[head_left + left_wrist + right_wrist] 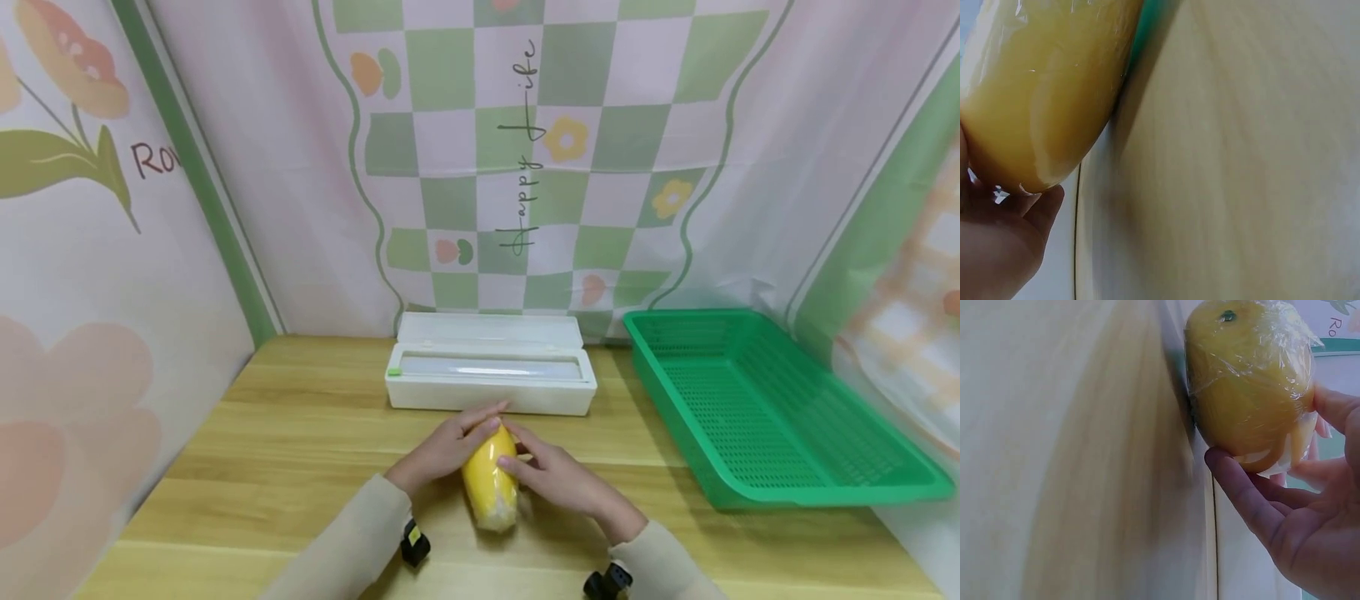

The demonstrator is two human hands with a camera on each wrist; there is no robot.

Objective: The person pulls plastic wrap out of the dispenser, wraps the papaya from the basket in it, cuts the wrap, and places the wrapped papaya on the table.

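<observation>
A long yellow fruit (491,479) wrapped in clear cling film is held between both hands above the wooden table. Its near end shows bunched film in the head view, and a small green spot marks one end in the right wrist view. My left hand (457,443) grips the far end from the left, thumb along the top. From the right, my right hand (551,473) holds the fruit (1247,387), thumb on its upper side and fingers around the far end. Just beyond the fingers stands a white cling film dispenser (487,397), its lid (487,329) raised.
At the right of the wooden table (300,467) lies a green plastic basket (678,437) with perforated sides. A small green slider (394,372) sits at the dispenser's left end. Patterned curtains (442,142) close off the back and sides.
</observation>
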